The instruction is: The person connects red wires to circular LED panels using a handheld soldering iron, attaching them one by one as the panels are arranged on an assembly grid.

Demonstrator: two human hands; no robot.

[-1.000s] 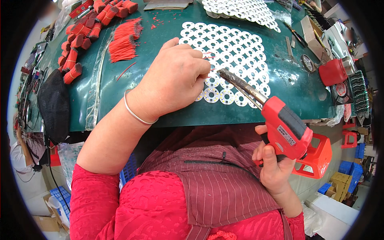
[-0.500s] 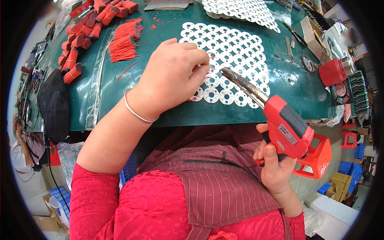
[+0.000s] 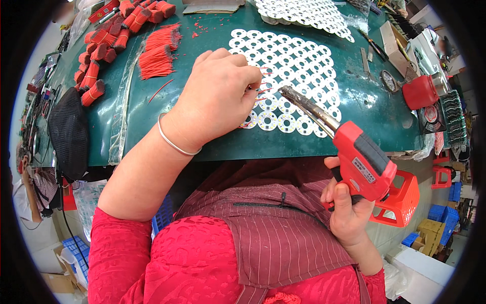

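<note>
My left hand [image 3: 215,93] is closed in a pinch over the left side of a sheet of round white LED boards [image 3: 286,121]. Thin red wires [image 3: 264,91] show at its fingertips, with one seemingly between them; the exact grip is partly hidden. Several more red wire ends lie across the boards beside the fingers. My right hand [image 3: 349,207] is wrapped round the handle of a red and black soldering gun [image 3: 365,161]. The gun's dark, crusted tip [image 3: 286,91] points up and left, above the boards, a short gap from my left fingertips.
Loose red wires [image 3: 156,58] lie in a pile at the back left, beside tied wire bundles [image 3: 91,76]. Another stack of white boards [image 3: 304,10] is at the back. A red container [image 3: 420,92], tweezers [image 3: 373,44] and a black mesh thing [image 3: 68,131] stand or lie around the green table.
My left hand has shifted slightly left, uncovering more red wire at its fingertips. My right hand and the soldering gun have stayed almost still. A person's arm at the far left has moved.
</note>
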